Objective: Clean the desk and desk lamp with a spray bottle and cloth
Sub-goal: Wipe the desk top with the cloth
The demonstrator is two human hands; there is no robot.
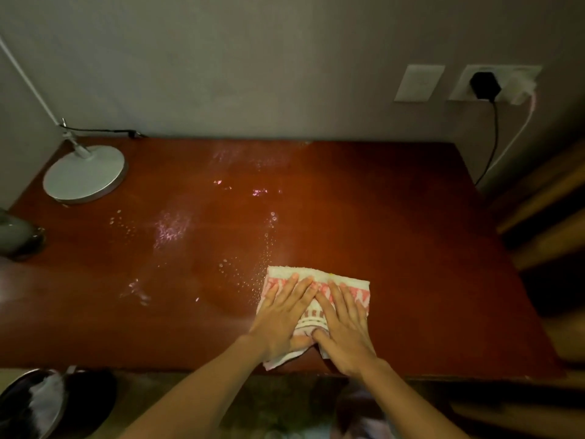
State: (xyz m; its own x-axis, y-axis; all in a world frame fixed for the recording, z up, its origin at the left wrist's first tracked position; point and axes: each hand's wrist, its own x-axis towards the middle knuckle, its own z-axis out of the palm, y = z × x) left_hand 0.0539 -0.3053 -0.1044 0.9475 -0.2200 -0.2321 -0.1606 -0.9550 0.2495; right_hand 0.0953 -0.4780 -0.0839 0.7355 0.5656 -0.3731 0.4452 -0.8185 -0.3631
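A folded white cloth with a pink pattern (329, 282) lies on the red-brown desk (395, 236) near its front edge. My left hand (281, 315) and my right hand (343, 327) press flat on the cloth side by side, fingers straight. Spray droplets and wet patches (172, 228) glisten over the left and middle of the desk. The desk lamp's round grey base (84, 174) stands at the back left corner, its white arm (28, 80) slanting up out of view. A grey-green object (17, 237) at the left edge could be the spray bottle; I cannot tell.
The desk stands against a grey wall with a blank plate (419, 82) and a socket holding a black plug (484, 85), cables hanging down the right side. A bin with a liner (34, 403) sits below the front left. Wooden furniture (544, 210) borders the right.
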